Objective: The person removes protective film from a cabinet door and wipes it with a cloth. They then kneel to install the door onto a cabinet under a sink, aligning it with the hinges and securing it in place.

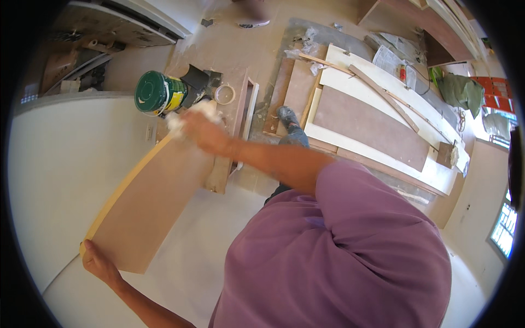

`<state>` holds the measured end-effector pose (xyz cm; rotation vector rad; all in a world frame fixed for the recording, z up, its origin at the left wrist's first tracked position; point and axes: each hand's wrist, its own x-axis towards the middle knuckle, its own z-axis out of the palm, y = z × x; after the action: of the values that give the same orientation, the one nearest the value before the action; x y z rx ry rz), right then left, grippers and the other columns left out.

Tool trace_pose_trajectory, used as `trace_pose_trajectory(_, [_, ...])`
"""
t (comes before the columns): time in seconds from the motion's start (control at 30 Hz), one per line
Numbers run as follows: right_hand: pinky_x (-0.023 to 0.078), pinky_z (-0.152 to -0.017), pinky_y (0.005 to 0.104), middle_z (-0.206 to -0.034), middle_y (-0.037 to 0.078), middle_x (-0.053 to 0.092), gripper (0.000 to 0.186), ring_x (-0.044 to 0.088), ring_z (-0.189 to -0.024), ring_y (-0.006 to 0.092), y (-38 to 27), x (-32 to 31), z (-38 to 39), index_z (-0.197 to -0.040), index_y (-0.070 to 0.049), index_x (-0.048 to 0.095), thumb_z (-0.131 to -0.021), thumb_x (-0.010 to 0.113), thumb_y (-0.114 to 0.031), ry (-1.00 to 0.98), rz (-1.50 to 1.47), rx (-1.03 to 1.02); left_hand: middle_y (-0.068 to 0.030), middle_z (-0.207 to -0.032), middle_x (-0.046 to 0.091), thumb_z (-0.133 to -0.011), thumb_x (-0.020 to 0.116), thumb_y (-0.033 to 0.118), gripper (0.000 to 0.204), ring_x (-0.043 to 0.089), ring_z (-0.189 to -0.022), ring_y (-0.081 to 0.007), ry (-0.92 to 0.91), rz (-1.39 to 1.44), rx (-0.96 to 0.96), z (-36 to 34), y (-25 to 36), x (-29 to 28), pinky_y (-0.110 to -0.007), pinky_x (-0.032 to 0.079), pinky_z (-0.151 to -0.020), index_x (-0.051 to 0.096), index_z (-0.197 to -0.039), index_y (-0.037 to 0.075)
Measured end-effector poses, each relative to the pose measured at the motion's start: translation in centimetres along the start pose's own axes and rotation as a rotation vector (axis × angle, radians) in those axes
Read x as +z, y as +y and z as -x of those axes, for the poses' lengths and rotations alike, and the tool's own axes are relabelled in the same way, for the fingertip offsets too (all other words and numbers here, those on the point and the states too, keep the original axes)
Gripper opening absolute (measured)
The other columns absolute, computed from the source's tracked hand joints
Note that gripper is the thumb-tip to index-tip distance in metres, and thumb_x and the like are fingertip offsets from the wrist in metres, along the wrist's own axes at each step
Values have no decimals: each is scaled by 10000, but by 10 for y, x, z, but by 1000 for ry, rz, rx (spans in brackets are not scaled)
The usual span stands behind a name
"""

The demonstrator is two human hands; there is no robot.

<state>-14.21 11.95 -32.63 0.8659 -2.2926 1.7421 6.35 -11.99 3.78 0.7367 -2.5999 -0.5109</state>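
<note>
Right now my left hand point(97, 261) grips the near corner of a brown board point(150, 205), fingers curled around its pale edge. My right hand point(203, 131) is clenched around a white rag point(180, 121) at the board's far end. Just beyond stands a green can point(158, 93), and long planks point(372, 123) lie on the floor to the right.
</note>
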Motion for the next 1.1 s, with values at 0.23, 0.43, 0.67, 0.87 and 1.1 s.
trace_pose_trajectory(0.23, [531, -917, 476, -1240, 231, 619, 326, 645, -1036, 423, 48, -61, -14, -1204, 16, 583, -977, 488, -197, -388, -43, 697, -15, -891, 588, -1047, 558, 465, 543, 529, -816, -124, -42, -24, 49, -3, -30, -20, -285, 434, -742, 623, -829, -29])
trace_pose_trajectory(0.43, [499, -887, 535, -1073, 325, 658, 395, 621, -1021, 510, 97, -101, 7, -1225, -36, 606, -1066, 423, -347, 86, 11, 668, -21, -876, 572, -1044, 574, 439, 548, 510, -810, -128, -51, 29, 39, -6, -8, -8, -288, 422, -743, 594, -779, -42])
trace_pose_trajectory(0.67, [417, -1087, 468, -1371, 207, 585, 410, 538, -1271, 424, 51, -81, 0, -1402, -102, 540, -1080, 461, -343, -213, 13, 162, -16, -857, 561, -1046, 570, 430, 530, 499, -811, -123, -9, 28, 100, -6, -8, -1, -289, 406, -725, 597, -797, -37])
trace_pose_trajectory(0.87, [410, -1101, 480, -1371, 141, 611, 396, 536, -1280, 365, -9, -33, -23, -1365, -93, 593, -996, 568, -235, -158, -182, -199, -3, -826, 557, -1061, 533, 440, 539, 490, -795, -109, 0, 29, 111, 3, 10, 2, -285, 406, -723, 598, -789, -21])
trace_pose_trajectory(1.1, [514, -922, 449, -1083, 116, 728, 324, 676, -1015, 327, -249, -2, -100, -1172, -117, 701, -935, 642, -330, -258, -285, -341, 11, -829, 577, -1087, 416, 508, 569, 512, -777, -99, -23, 159, -31, -14, 27, 9, -274, 432, -693, 620, -923, 3])
